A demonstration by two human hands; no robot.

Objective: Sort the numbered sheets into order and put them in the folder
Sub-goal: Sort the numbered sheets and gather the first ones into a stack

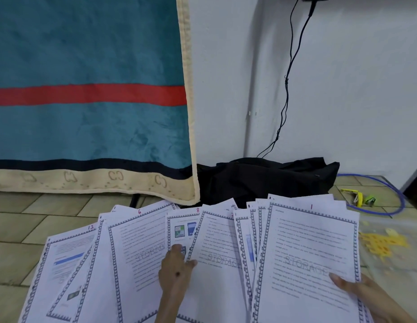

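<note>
sheet 1 (311, 248) marked "1", "STORAGE", sheet 6 (137, 241) "6", sheet 12 (67, 252) "12"

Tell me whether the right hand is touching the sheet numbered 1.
Touching. The head view shows the right hand with its thumb lying on top of the sheet numbered 1 at the lower right edge, gripping it.
</note>
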